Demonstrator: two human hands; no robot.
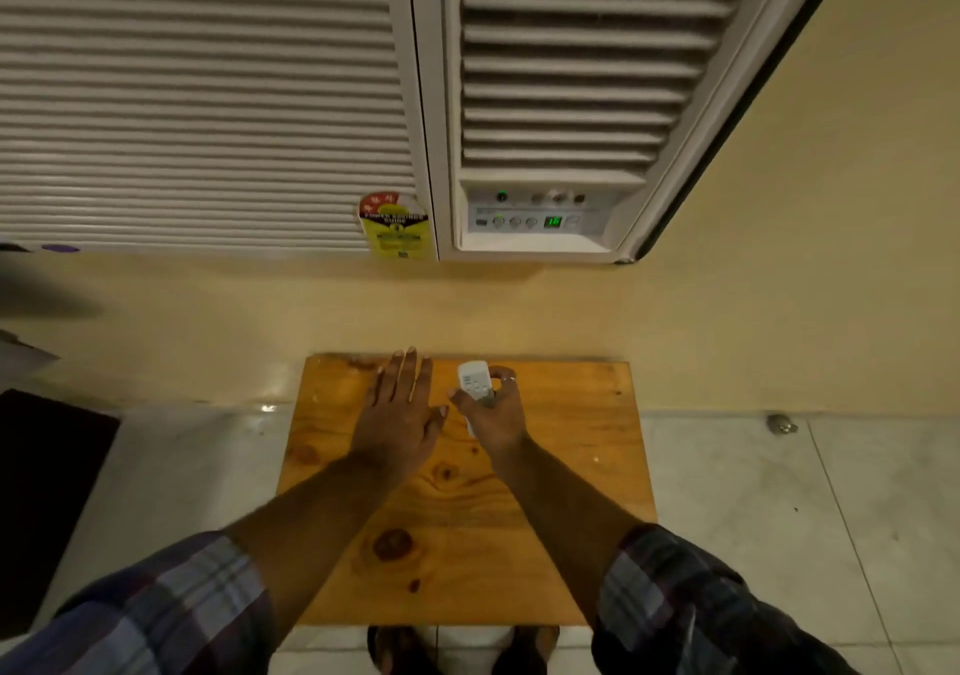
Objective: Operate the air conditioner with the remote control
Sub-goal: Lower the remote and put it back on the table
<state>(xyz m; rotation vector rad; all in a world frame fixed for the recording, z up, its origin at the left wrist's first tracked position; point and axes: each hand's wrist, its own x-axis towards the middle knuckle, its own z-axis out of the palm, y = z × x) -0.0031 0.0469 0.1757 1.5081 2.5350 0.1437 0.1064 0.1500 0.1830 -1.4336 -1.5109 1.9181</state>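
Note:
A white window air conditioner (561, 77) fills the wall above, with slatted grilles and a control panel (535, 214) whose green display reads 16. Below it stands a small wooden table (467, 518). My right hand (496, 412) is shut on a small white remote control (475, 383), thumb resting on its buttons, its top end pointing up at the unit. My left hand (402, 409) is held flat and open over the table's far left part, fingers together and straight, holding nothing.
A yellow and red energy label (397, 227) sticks to the left grille's lower corner. White floor tiles (779, 508) surround the table. A dark mat (41, 492) lies at the left. My feet (457, 651) show below the table's near edge.

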